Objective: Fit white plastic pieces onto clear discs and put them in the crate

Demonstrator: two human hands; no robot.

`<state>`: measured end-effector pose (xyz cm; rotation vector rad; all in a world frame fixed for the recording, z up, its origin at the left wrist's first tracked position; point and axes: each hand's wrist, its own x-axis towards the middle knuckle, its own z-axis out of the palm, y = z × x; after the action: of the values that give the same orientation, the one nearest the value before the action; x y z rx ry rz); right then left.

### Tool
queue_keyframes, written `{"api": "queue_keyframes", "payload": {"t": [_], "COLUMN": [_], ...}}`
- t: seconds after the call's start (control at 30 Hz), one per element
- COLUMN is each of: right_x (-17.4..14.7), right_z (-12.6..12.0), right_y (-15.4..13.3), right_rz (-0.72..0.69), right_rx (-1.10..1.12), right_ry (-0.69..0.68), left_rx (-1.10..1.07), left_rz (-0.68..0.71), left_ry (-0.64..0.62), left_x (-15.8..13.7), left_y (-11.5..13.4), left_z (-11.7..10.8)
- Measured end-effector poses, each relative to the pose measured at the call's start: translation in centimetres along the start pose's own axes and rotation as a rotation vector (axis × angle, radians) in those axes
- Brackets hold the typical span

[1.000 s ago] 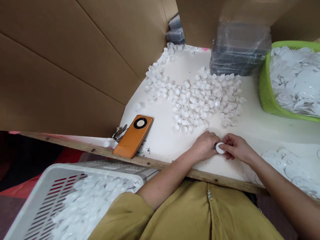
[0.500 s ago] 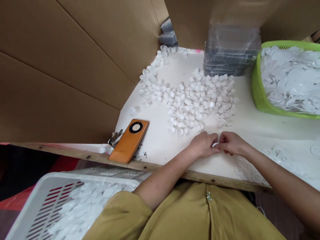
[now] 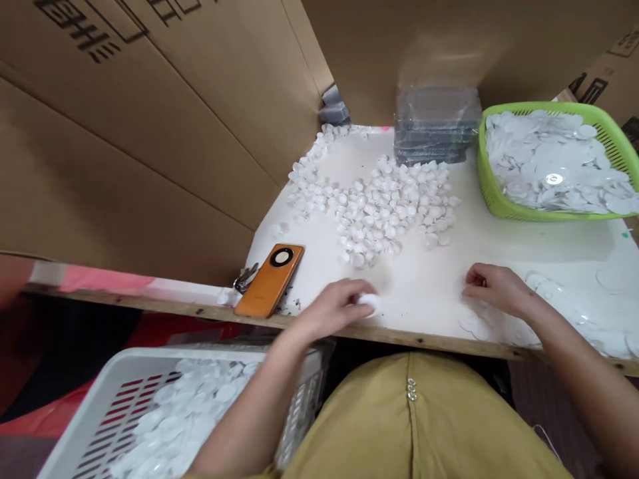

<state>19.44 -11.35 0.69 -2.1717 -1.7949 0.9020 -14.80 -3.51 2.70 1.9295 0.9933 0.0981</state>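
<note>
My left hand (image 3: 335, 305) is closed around a small white round plastic piece (image 3: 369, 303) near the front edge of the white table (image 3: 424, 293). My right hand (image 3: 492, 286) rests on the table to the right with fingers curled, touching flat white discs (image 3: 549, 293) lying there; I cannot see anything gripped in it. A spread of small white caps (image 3: 384, 209) covers the middle of the table beyond both hands.
A white slotted crate (image 3: 150, 412) with white pieces sits below the table at left. An orange phone (image 3: 269, 279) and keys lie at the table's left edge. A green basket (image 3: 549, 166) of white discs stands at right. Stacked clear trays (image 3: 434, 126) and cardboard walls stand behind.
My hands were together on one white piece. They have come apart: the left hand moved left toward the table edge with the piece, the right hand moved right to the discs.
</note>
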Motion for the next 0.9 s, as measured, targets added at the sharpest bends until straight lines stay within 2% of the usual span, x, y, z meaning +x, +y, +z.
{"api": "queue_keyframes", "payload": {"t": [0.07,0.17,0.23,0.3,0.33,0.4,0.47,0.53,0.6,0.7,0.8,0.83,0.9], "right_x": [-0.8,-1.1,-1.1,-0.9,-0.9,-0.8,-0.8,-0.8,-0.7,-0.4,0.0,0.2,0.5], "right_z": [0.3,1.1,1.4,1.5,1.6,1.6,1.8,1.9,2.1,2.3,2.5,2.6,2.6], "right_y": [0.9,1.3,1.0,0.5,0.2,-0.5,-1.2,-1.9,-2.2,-2.0,-1.0,-0.7,-0.1], "right_rz": [-0.046,-0.067,-0.084,-0.107,-0.117,-0.125,-0.132,-0.123,-0.101,-0.098,-0.131,-0.138,-0.143], "right_rx": [-0.117,-0.219,-0.265,-0.322,-0.359,-0.451,-0.553,-0.642,-0.69,-0.684,-0.568,-0.502,-0.333], "right_ry": [0.006,0.028,0.03,0.038,0.045,0.057,0.061,0.075,0.108,0.176,0.255,0.286,0.346], "left_rx": [0.109,0.352,0.448,0.451,0.44,0.429,0.423,0.434,0.521,0.741,0.813,0.756,0.506], "left_rz": [-0.175,-0.586,-0.788,-0.793,-0.727,-0.53,-0.294,-0.062,0.087,0.106,0.076,0.098,0.17], "left_ry": [-0.047,-0.095,-0.058,0.064,0.156,0.371,0.546,0.61,0.574,0.414,0.301,0.29,0.274], "left_x": [-5.6,-13.4,-16.6,-17.2,-16.5,-13.2,-8.1,-2.3,3.1,8.8,11.0,11.0,10.5], "left_y": [-3.0,-7.9,-9.8,-10.0,-9.4,-7.1,-4.2,-1.3,1.1,3.1,3.4,3.3,3.0], "left_z": [-3.2,-6.5,-7.0,-6.5,-6.0,-4.5,-2.7,-0.9,0.8,2.3,2.6,2.6,2.9]}}
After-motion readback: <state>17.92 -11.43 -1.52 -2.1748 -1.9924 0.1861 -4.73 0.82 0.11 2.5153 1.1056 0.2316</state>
